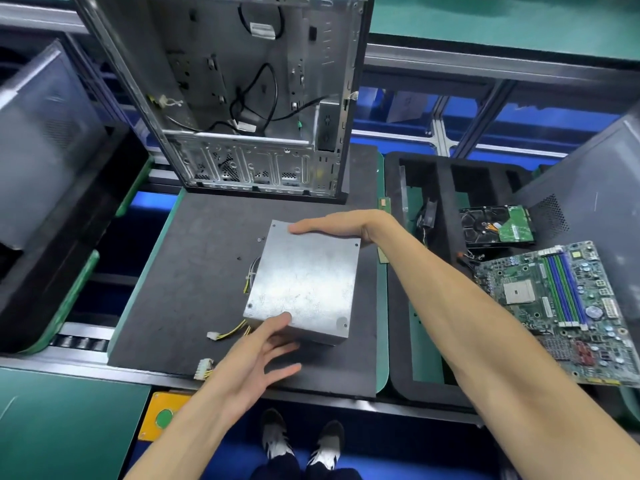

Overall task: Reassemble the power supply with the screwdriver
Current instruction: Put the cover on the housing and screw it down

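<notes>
- The power supply [304,284], a plain metal box, lies flat on the dark foam mat [180,278], near the mat's middle and just in front of the open computer case [242,98] standing at the mat's far edge.
- Its long axis runs from the near edge of the mat toward the case, tilted a little so the far end leans left.
- Yellow cables [230,332] with white plugs spill from the box's left side onto the mat.
- The right hand [341,225] lies flat along the box's far edge, fingers together and pointing left, pressing rather than pinching.
- The left hand [258,358] is spread open at the box's near left corner, one fingertip touching the top edge, nothing held.
- The box sits between the two hands, so each is equally close; the likely next move is to clasp it from both ends and lift or turn it.
- Two small screws [259,239] seem to lie on the mat just left of the box's far corner.
- No screwdriver is in sight.
- Right of the box, a black tray [446,174] holds a hard drive [495,225]; a circuit board [568,306] lies nearer.
</notes>
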### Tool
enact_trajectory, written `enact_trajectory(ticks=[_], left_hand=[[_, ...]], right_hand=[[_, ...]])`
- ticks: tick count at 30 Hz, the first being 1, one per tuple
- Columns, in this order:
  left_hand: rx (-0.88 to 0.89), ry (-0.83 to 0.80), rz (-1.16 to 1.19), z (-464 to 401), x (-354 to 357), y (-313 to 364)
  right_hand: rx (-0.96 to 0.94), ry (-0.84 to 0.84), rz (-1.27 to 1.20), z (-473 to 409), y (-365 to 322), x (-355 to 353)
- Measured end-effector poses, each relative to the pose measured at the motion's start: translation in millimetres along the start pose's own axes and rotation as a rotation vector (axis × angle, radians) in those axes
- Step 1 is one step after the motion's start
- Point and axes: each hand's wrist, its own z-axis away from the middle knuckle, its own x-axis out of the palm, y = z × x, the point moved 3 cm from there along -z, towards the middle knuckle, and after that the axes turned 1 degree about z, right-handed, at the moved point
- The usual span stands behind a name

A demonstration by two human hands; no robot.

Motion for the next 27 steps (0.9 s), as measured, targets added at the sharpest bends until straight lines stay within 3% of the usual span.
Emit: enact_trajectory(ticks=[12, 27], left_hand=[[0.028, 0.019, -0.104, -20.0, -7.7, 3.0], [-0.052, 0.055, -0.099, -34.6, -23.7, -0.1]], right_hand=[[0.040, -0.047, -0.252, -17.5, 28.0, -2.5], [-0.007, 0.021, -0.266, -33.9, 35.5, 5.3]])
